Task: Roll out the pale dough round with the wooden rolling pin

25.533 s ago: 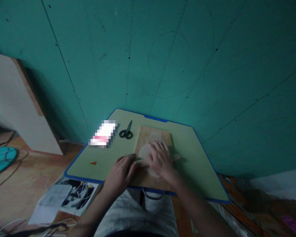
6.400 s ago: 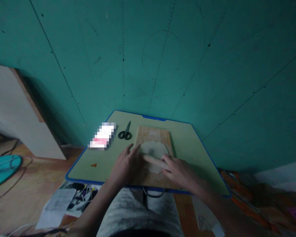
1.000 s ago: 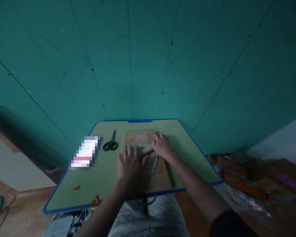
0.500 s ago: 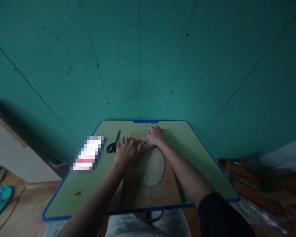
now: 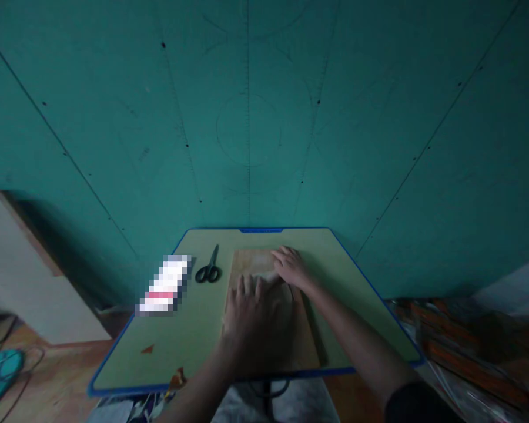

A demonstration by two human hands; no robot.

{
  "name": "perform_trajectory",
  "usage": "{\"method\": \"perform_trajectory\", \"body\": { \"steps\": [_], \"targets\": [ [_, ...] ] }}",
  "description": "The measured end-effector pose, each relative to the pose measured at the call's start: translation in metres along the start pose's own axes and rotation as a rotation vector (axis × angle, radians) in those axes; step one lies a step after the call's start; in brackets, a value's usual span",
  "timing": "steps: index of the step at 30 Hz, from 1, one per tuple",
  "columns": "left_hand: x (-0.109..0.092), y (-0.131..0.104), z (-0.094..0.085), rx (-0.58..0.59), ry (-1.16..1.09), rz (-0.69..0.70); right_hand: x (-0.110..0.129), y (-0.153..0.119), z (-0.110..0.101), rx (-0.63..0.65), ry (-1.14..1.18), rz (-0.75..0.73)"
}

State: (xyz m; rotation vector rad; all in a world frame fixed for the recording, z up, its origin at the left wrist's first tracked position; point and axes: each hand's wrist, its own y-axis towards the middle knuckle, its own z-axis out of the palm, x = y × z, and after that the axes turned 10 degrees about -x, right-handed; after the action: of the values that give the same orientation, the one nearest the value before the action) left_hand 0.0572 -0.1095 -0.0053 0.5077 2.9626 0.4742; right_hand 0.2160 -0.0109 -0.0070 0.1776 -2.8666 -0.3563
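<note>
"Where are the hands?"

"Both over the wooden board (image 5: pixel 307 343). The left hand (image 5: pixel 245 308) lies with its fingers stretched forward and parted, not closed. The right hand (image 5: pixel 291 267) is farther forward, its fingers bent over the far right part of the board"

"Are the right fingers gripping?"

"I can't tell. They cover one end of a pale rolling pin (image 5: pixel 271 283), but their undersides are hidden. The pin shows between the two sets of fingers, slanting away from the left ones towards the right ones"

"And the dough?"

"The flat dough (image 5: pixel 282 308) lies on the board, just right of the left fingers and nearer the body than the right ones. The left hand hides part of it"

"What else is near?"

"Black-handled scissors (image 5: pixel 208 272) lie left of the left fingertips, blades pointing away. Farther left is a bright pixelated rectangle (image 5: pixel 165 285). Well behind the left fingers, towards the body, lie an orange scrap (image 5: pixel 147 349) and, beside the left forearm, a brown scrap (image 5: pixel 178 377). All rest on the blue-edged tabletop (image 5: pixel 189 329), with a green wall (image 5: pixel 264 147) beyond both hands' fingertips"
</note>
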Motion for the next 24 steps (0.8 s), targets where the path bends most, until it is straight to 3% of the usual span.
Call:
{"method": "perform_trajectory", "body": {
  "steps": [4, 9, 14, 19, 24],
  "targets": [
    [-0.025, -0.033, 0.008, -0.072, -0.151, 0.224, -0.007, -0.018, -0.008, 0.044, 0.069, 0.006],
    [-0.037, -0.054, 0.008, -0.095, -0.176, 0.23, 0.0, -0.023, -0.009, 0.069, 0.057, 0.05],
    [-0.032, -0.056, 0.006, -0.039, -0.235, 0.271, 0.027, -0.014, -0.005, 0.113, 0.022, 0.03],
    [-0.02, -0.058, 0.001, 0.033, -0.287, 0.208, 0.054, 0.002, 0.002, 0.143, -0.024, -0.046],
    [-0.002, -0.067, 0.001, -0.057, -0.305, 0.153, 0.078, 0.01, 0.012, 0.117, -0.005, -0.091]
  ]
}}
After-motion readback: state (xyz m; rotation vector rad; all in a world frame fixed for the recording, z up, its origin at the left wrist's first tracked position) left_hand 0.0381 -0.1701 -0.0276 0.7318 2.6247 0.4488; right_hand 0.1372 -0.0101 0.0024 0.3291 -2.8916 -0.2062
